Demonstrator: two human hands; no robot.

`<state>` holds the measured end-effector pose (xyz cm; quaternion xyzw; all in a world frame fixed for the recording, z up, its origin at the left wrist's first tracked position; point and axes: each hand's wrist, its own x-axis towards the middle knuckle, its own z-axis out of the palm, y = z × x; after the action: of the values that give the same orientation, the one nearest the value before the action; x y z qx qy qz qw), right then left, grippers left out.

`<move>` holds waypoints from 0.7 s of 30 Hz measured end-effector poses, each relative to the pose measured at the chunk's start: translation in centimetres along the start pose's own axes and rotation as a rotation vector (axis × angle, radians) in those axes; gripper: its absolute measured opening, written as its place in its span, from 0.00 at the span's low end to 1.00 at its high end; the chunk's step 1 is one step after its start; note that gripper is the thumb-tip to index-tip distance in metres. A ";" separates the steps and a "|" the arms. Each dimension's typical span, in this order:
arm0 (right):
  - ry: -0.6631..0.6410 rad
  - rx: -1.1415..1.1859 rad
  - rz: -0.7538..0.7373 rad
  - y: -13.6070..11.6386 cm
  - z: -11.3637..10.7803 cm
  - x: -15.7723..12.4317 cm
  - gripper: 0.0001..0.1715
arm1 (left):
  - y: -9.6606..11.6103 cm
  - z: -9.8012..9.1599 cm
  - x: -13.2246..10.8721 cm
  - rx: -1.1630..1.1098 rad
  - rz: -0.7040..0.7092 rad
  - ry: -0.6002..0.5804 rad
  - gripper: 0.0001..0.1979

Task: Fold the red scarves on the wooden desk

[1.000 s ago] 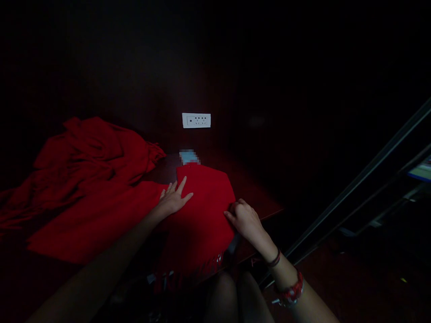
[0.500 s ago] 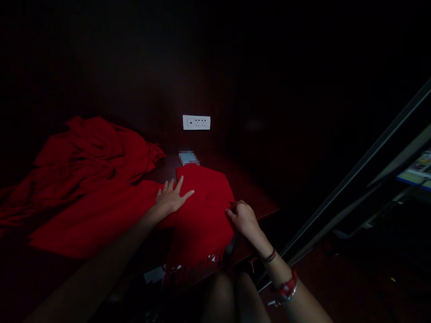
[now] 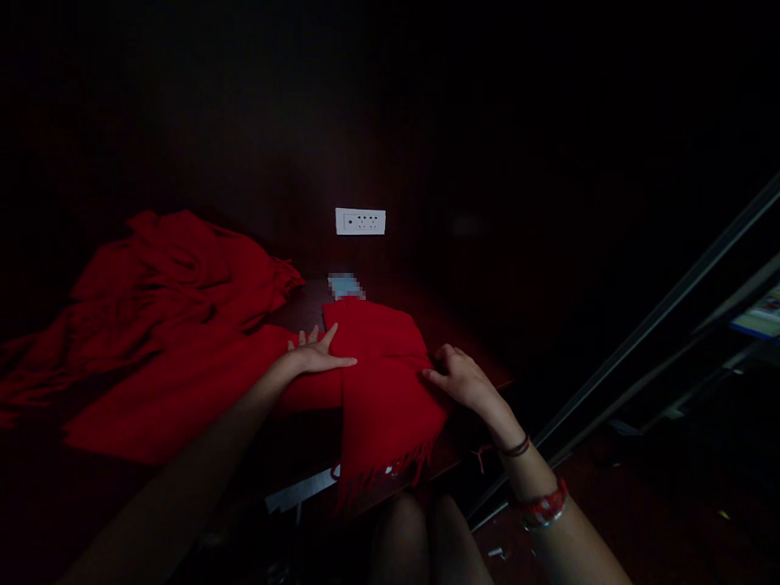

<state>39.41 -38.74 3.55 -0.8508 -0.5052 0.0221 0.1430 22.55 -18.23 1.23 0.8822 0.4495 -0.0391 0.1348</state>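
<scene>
A red fringed scarf [image 3: 390,406] lies over the edge of the dark shelf, its fringed end hanging toward my knees. My left hand [image 3: 314,356] rests flat on the cloth with fingers spread and holds nothing. At the scarf's right edge, my right hand [image 3: 464,378] has thumb and bent fingers closed on the fabric; its fingertips are partly hidden. More red cloth [image 3: 176,398] stretches out to the left beneath my left hand and forearm.
A crumpled red fringed cloth [image 3: 183,268] is heaped at the back left. A white wall socket [image 3: 361,222] sits above a pale blurred item [image 3: 345,286]. On the right runs a slanting metal-edged frame [image 3: 658,325]. My knees [image 3: 420,536] are below the dark shelf [image 3: 481,357].
My right hand has moved right, and the scarf's fringed end has shifted right with it. A crease shows near its right edge. My left hand stays spread on the cloth, turned slightly.
</scene>
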 end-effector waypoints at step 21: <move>-0.110 -0.124 -0.376 -3.1 0.1 5.4 0.28 | -2.0 1.3 -0.8 0.011 0.113 0.076 0.54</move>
<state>39.44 -32.66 4.87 -0.7461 -0.6627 0.0102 0.0642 20.52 -18.13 -0.27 0.9078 0.4034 -0.0004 0.1149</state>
